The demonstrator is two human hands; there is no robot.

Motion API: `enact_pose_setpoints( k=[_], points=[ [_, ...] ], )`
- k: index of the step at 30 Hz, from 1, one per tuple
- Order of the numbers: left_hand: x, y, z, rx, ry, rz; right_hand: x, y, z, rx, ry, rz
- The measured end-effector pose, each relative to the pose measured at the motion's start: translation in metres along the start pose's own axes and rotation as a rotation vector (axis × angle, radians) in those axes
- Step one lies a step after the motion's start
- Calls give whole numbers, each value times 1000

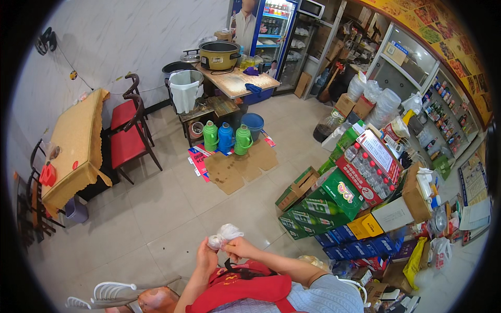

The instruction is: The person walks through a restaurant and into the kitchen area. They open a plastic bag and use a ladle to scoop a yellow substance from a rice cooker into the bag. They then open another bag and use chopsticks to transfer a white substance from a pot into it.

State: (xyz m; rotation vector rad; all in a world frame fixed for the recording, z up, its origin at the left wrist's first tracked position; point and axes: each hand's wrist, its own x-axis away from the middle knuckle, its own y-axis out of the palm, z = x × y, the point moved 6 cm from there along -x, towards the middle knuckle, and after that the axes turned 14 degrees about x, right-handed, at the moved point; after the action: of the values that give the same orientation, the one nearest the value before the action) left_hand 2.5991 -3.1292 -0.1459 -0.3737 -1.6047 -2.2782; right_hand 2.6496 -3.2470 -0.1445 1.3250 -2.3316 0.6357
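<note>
A small knotted bundle of thin white plastic (230,232), probably a bag, is held up in front of my red apron (250,285). My left hand (206,255) cups its rounded lower lump from the left, fingers partly hidden behind it. On the other side, my right hand (240,248) pinches the bundle with bent fingers near its middle. What is inside the plastic cannot be made out. A black strap (231,266) lies across the apron just below my hands.
Stacked beverage cartons (325,211) rise at my right, topped by a crate of water bottles (366,164). Ahead, thermos flasks (226,137) stand by flattened cardboard (231,176). Left are a cloth-covered table (74,137) and red-seated chairs (127,144); a white-framed chair (113,291) is near me.
</note>
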Motion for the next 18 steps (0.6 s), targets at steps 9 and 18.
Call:
enact_pose_setpoints(
  k=[9,18],
  points=[
    [16,-11,-33,-95,75,-48,36,-16,-42,518,-386,679],
    [83,1,-27,-169,36,175,21,25,10,148,-386,340]
  ],
)
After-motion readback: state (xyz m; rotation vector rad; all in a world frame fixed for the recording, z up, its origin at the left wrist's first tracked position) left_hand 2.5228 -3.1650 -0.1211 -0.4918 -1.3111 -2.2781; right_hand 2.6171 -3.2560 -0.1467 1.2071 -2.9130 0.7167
